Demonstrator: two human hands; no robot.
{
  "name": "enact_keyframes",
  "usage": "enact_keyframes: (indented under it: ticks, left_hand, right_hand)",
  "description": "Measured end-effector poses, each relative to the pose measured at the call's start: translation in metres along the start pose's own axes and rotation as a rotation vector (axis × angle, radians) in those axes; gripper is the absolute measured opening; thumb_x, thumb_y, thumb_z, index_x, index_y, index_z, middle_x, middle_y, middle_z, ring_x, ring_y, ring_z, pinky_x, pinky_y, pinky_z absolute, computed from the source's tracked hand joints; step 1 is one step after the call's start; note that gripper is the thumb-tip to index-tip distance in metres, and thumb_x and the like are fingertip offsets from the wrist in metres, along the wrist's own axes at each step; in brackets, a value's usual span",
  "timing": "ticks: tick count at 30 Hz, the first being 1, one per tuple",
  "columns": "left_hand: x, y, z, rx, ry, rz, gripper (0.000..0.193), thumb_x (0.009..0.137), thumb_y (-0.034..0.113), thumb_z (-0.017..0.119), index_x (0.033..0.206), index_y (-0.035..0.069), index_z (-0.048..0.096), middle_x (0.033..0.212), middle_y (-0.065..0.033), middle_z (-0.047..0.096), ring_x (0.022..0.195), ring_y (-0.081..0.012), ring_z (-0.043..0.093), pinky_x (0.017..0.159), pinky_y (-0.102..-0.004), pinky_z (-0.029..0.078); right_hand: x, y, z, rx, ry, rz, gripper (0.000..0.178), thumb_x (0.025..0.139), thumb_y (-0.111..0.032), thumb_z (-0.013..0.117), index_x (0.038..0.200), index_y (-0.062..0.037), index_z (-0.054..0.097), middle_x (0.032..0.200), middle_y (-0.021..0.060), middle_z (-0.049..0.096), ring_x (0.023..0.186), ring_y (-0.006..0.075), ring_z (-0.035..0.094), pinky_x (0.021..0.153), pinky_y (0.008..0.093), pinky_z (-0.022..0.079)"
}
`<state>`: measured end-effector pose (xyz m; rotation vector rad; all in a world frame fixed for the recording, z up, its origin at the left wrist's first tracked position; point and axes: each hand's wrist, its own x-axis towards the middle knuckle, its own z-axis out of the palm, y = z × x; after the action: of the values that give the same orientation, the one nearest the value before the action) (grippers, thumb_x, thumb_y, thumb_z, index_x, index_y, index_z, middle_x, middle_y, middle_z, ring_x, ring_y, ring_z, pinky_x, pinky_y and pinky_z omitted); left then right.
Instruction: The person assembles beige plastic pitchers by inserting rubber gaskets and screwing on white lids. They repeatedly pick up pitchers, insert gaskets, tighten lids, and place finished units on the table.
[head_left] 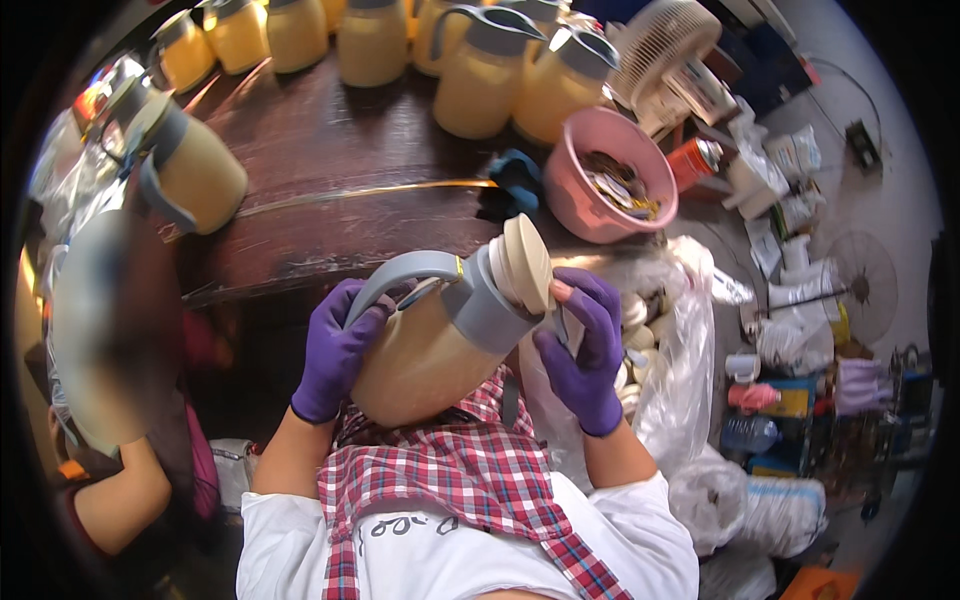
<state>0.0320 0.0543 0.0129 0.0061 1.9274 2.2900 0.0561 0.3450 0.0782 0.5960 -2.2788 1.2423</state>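
Observation:
I hold a beige jug [420,355] with a grey collar and grey handle tilted on its side over my lap. My left hand [335,350], in a purple glove, grips the jug body just under the handle. My right hand [583,345], also gloved in purple, presses a round beige lid [528,262] against the jug's grey mouth. The lid sits at an angle on the opening.
A dark wooden table [330,180] carries several more beige jugs [480,85] along its far edge and one jug [195,170] at the left. A pink basin [610,175] of small parts sits at the table's right end. A clear bag of lids [660,340] lies right of me. Another person [115,400] is at the left; clutter and a white fan [665,50] lie on the floor to the right.

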Motion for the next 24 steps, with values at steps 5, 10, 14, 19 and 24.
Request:
enact_keyframes:
  ticks: [5,10,14,19,24]
  left_hand:
    - [-0.015,0.006,-0.015,0.046,-0.044,0.016,0.023,0.094,0.016,0.071,0.112,0.002,0.068,0.102,-0.001,0.069,0.094,-0.0082,0.06,0.088,-0.026,0.048]
    - [-0.014,0.012,-0.014,-0.006,-0.041,-0.015,0.018,0.094,0.018,0.069,0.105,0.003,0.068,0.096,0.0016,0.065,0.09,-0.0067,0.057,0.084,-0.0258,0.047]
    - [-0.012,0.013,-0.016,-0.037,-0.033,-0.071,0.018,0.095,0.019,0.068,0.105,0.004,0.068,0.094,0.002,0.064,0.088,-0.0066,0.056,0.083,-0.0255,0.046]
    - [-0.002,0.017,-0.013,-0.044,-0.201,-0.088,0.024,0.092,0.025,0.071,0.102,0.004,0.067,0.096,0.0002,0.066,0.092,-0.0084,0.058,0.087,-0.0267,0.046]
    - [0.016,0.006,-0.014,-0.138,-0.377,-0.102,0.03,0.09,0.03,0.075,0.103,0.004,0.068,0.095,0.0001,0.067,0.088,-0.0072,0.058,0.083,-0.0261,0.047]
  right_hand:
    - [0.032,0.01,-0.021,0.318,-0.355,0.134,0.056,0.077,-0.022,0.067,0.129,-0.0041,0.057,0.134,0.0181,0.049,0.133,0.0345,0.046,0.114,0.0441,0.033]
    - [0.057,-0.013,-0.003,0.097,-0.524,-0.031,0.064,0.093,-0.01,0.058,0.152,-0.0014,0.037,0.157,0.0243,0.03,0.143,0.0396,0.037,0.117,0.0429,0.03]
    - [0.047,-0.007,-0.006,0.295,-0.636,0.048,0.069,0.088,-0.021,0.063,0.15,-0.0037,0.04,0.157,0.0233,0.029,0.147,0.0369,0.03,0.119,0.0468,0.022]
    - [0.052,-0.009,-0.011,0.4,-0.665,0.197,0.069,0.082,-0.023,0.067,0.144,-0.0044,0.044,0.154,0.0228,0.032,0.143,0.035,0.035,0.118,0.045,0.026]
    - [0.058,-0.002,-0.002,0.423,-0.759,-0.305,0.06,0.082,-0.034,0.07,0.132,-0.0052,0.054,0.147,0.0274,0.047,0.142,0.0486,0.039,0.115,0.0607,0.026]
